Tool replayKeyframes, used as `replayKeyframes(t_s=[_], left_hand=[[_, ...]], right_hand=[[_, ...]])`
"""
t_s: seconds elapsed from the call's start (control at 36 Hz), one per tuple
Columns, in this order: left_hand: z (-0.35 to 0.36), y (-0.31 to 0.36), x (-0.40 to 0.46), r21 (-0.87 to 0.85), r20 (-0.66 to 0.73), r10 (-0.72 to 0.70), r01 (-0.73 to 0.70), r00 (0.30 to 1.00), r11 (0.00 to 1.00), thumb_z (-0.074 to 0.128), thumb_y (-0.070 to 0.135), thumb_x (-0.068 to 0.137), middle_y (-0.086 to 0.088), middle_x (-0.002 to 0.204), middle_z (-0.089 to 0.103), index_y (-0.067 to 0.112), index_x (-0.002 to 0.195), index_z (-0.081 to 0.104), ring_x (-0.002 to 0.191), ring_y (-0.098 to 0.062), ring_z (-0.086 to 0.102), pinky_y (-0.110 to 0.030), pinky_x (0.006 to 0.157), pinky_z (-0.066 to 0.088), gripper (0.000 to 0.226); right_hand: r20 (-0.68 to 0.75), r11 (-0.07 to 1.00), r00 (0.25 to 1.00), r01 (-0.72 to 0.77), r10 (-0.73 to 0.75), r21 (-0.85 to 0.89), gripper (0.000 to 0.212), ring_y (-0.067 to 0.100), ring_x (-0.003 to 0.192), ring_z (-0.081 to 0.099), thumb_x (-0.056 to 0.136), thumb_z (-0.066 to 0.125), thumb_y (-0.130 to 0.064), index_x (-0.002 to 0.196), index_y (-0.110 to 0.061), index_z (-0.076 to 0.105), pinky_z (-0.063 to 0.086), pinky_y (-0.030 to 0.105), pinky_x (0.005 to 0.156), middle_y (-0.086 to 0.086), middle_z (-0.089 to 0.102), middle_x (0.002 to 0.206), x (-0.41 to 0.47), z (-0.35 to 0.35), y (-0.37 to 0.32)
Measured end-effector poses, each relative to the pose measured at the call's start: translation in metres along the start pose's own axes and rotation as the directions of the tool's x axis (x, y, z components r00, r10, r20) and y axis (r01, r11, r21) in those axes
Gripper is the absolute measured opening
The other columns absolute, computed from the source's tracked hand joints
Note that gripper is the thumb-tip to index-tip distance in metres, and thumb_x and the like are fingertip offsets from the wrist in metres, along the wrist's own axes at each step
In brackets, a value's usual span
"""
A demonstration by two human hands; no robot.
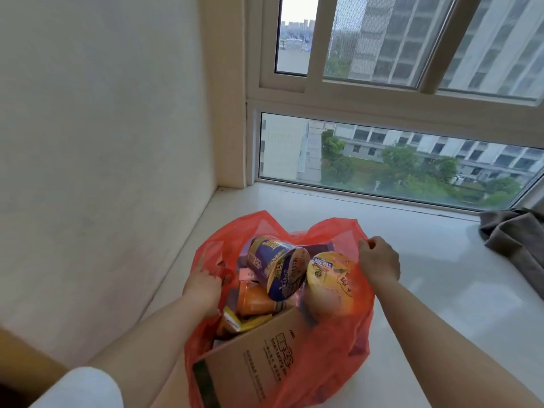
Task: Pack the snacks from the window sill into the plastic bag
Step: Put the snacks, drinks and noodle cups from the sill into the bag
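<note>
Plastic bag (pixel 332 343) on window sill (pixel 426 260), near its left wall corner. In bag: two noodle cups (pixel 276 266) side by side, cardboard box (pixel 259 357) before them. Cloth (pixel 515 240) at sill's right edge.

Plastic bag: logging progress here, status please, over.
Left hand and right hand each grip the red plastic bag rim. Noodle cups, cardboard box inside. Nothing in the way.

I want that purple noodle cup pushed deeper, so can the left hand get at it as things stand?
Probably yes. The left hand grips the plastic bag rim beside the purple noodle cup, which lies on top uncovered; it must let go first.
</note>
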State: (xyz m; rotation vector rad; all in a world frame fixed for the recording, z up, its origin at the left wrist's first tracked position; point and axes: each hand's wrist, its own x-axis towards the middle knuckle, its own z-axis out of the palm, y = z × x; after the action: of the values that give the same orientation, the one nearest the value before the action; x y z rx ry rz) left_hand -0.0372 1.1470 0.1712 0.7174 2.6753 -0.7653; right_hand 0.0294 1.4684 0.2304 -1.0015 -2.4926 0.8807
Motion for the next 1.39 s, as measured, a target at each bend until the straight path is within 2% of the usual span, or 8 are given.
replayKeyframes(t_s=[0.28,0.47,0.58,0.81,0.97,1.08,1.22,1.39], left_hand=[[-0.002,0.000,-0.013,-0.327,0.012,-0.050,0.052,0.999,0.944,0.055,0.024,0.083,-0.005,0.130,0.054,0.021,0.117,0.064,0.116,-0.025,0.052,-0.035,0.098,0.043,0.035],[-0.039,0.001,-0.003,-0.965,-0.046,-0.323,0.041,0.945,0.258,0.043,0.024,0.083,-0.006,0.098,0.070,0.009,0.106,0.057,0.101,-0.028,0.061,-0.031,0.081,0.043,0.031],[-0.070,0.001,-0.003,-0.992,-0.017,-0.486,0.045,0.874,0.116,0.043,0.019,0.091,-0.007,0.102,0.067,0.012,0.117,0.047,0.094,-0.026,0.061,-0.030,0.076,0.042,0.028],[-0.103,0.018,0.001,-0.934,-0.233,-0.542,-0.030,0.808,0.357,0.033,0.023,0.099,-0.009,0.100,0.063,0.016,0.134,0.033,0.073,-0.017,0.054,-0.025,0.048,0.032,0.036],[-0.129,0.035,-0.002,-0.821,-0.498,-0.449,-0.236,0.742,0.519,0.035,0.019,0.099,-0.002,0.109,0.067,0.018,0.123,0.054,0.078,-0.014,0.059,-0.025,0.059,0.047,0.030],[-0.139,0.046,-0.002,-0.759,-0.591,-0.404,-0.310,0.698,0.573,0.040,0.014,0.097,-0.001,0.115,0.066,0.017,0.115,0.061,0.091,-0.016,0.063,-0.027,0.073,0.053,0.028],[-0.142,0.055,-0.004,-0.737,-0.618,-0.372,-0.347,0.692,0.580,0.040,0.011,0.096,-0.003,0.115,0.066,0.016,0.114,0.063,0.094,-0.020,0.064,-0.035,0.078,0.055,0.030],[-0.143,0.059,-0.005,-0.710,-0.644,-0.362,-0.351,0.673,0.610,0.040,0.012,0.096,-0.002,0.113,0.067,0.016,0.114,0.063,0.092,-0.019,0.063,-0.031,0.078,0.053,0.030]], right_hand=[[0.017,1.000,1.000,0.006,-0.006,0.009,0.026,0.024,0.081,0.054,0.097,0.042,-0.032,0.100,-0.011,0.057,0.043,0.034,0.068,0.006,0.059,0.091,-0.008,0.002,0.001],[-0.050,0.998,0.997,0.065,-0.064,0.023,0.032,0.029,0.097,0.056,0.090,0.054,-0.021,0.120,-0.011,0.048,0.044,0.038,0.078,0.011,0.054,0.116,-0.015,-0.003,0.005],[-0.045,0.975,0.982,0.175,-0.183,-0.135,0.056,0.035,0.111,0.049,0.083,0.058,-0.011,0.136,-0.017,0.040,0.046,0.042,0.085,0.014,0.043,0.128,-0.017,-0.008,0.014],[0.090,0.731,0.955,0.274,-0.281,-0.626,0.048,0.028,0.121,0.039,0.081,0.056,-0.020,0.128,-0.022,0.052,0.041,0.038,0.090,0.006,0.041,0.135,-0.024,-0.022,0.024],[0.183,0.572,0.982,0.181,-0.055,-0.800,0.044,0.024,0.132,0.025,0.087,0.044,-0.033,0.127,-0.020,0.054,0.031,0.037,0.102,0.002,0.031,0.140,-0.030,-0.035,0.035],[0.257,0.507,0.965,0.199,0.046,-0.839,0.081,0.025,0.136,0.022,0.073,0.051,-0.070,0.136,-0.020,0.045,0.028,0.040,0.103,0.002,0.030,0.143,-0.033,-0.037,0.048],[0.276,0.307,0.958,0.239,0.081,-0.921,0.052,0.025,0.132,0.029,0.087,0.051,-0.029,0.137,-0.021,0.042,0.029,0.043,0.107,0.004,0.035,0.140,-0.038,-0.048,0.059],[-0.012,0.787,0.999,0.025,-0.041,-0.616,0.029,0.024,0.106,0.051,0.084,0.043,-0.010,0.108,-0.018,0.057,0.040,0.034,0.085,0.003,0.056,0.110,-0.036,-0.062,0.070]])
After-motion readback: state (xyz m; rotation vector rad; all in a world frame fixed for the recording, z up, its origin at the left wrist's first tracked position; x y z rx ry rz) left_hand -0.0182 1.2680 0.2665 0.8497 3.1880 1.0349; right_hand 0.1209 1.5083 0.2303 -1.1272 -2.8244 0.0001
